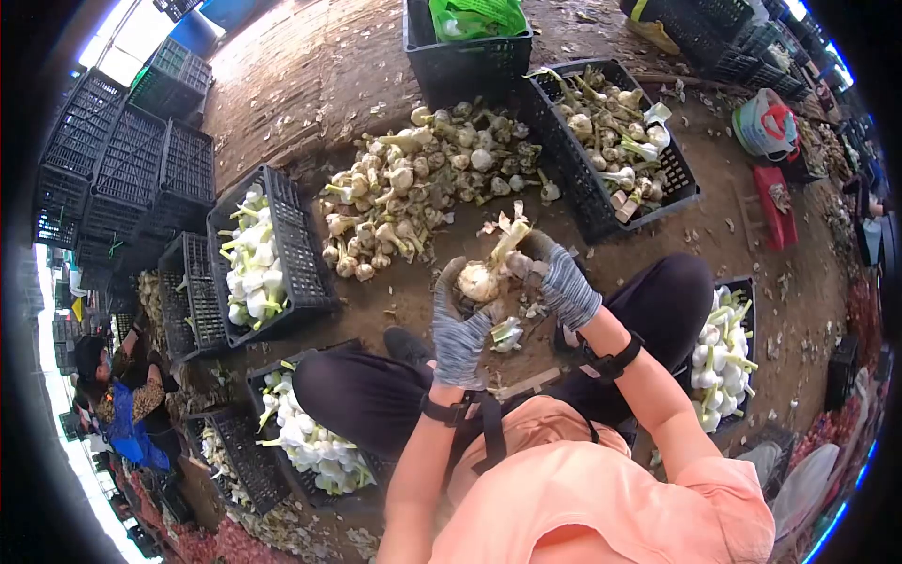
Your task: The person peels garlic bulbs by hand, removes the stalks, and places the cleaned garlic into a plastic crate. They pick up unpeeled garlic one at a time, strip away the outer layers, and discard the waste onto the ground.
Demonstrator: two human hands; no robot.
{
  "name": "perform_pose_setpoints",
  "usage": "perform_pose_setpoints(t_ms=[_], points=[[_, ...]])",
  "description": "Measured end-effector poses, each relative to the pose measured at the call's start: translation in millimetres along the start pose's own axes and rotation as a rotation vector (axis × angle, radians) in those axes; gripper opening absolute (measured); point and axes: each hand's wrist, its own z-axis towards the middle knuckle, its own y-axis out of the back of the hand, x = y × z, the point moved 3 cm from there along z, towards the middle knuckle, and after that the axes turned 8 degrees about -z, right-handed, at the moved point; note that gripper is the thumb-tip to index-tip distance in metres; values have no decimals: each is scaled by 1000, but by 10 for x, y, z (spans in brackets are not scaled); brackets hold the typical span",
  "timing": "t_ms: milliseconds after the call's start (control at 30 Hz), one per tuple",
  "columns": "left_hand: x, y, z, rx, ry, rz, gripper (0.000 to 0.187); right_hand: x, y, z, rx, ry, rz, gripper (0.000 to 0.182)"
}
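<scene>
A garlic bulb (479,281) with loose, peeling skin is held between both hands, its stem (512,237) pointing up and to the right. My left hand (458,329), in a grey glove, is closed around the bulb's lower left side. From the right, my right hand (564,282), also gloved, has its fingers closed at the stem and the skin beside it. Whether a tool is in that hand is hidden. Just below, a piece of garlic with green on it (505,335) lies on the ground. Ahead spreads a pile of unpeeled garlic (404,179).
A black crate (303,244) of white garlic stands left of the pile. Another crate (613,214) with untrimmed garlic is at the right. More white garlic (723,362) fills a crate by my right knee. A co-worker (132,404) sits far left. Skin scraps litter the ground.
</scene>
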Motion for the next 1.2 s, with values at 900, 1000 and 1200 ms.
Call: perform_pose_setpoints(t_ms=[900,1000,1200], points=[[-204,491,185,-84,309,-237,62,-288,-453,340,249,-93,90,30],[-147,627,210,-168,366,-420,57,-406,-595,312,273,179,-148,30],[-280,612,292,-139,166,-236,54,-292,-584,448,266,-49,25,36]])
